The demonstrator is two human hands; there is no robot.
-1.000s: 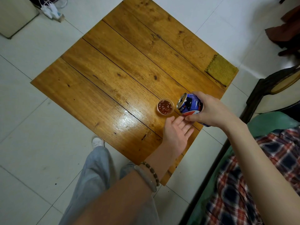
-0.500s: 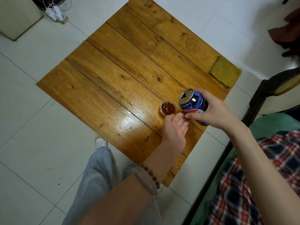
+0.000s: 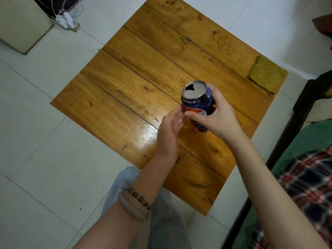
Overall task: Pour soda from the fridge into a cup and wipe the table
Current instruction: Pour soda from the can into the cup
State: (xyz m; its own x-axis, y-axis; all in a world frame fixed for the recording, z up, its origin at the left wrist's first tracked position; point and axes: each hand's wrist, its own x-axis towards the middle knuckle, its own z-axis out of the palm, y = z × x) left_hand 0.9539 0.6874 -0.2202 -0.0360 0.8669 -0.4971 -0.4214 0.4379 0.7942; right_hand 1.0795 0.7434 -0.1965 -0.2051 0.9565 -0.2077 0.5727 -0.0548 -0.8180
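Observation:
A blue soda can with its top opened is held nearly upright over the wooden table, its mouth facing up. My right hand is wrapped around the can's lower half. My left hand rests just left of the can, fingers straight and fingertips close to the can's side. The small cup is hidden behind the can and my hands. A yellow-green cloth lies flat on the table's far right corner.
A dark wooden chair frame with a green cushion and a plaid fabric stands right of the table. My grey trouser leg is at the near corner. A beige box and a power strip lie on the tiled floor, far left.
The can has swung from tilted over the cup of dark soda to nearly upright and now covers the cup. My left hand stays beside it. The view has shifted closer.

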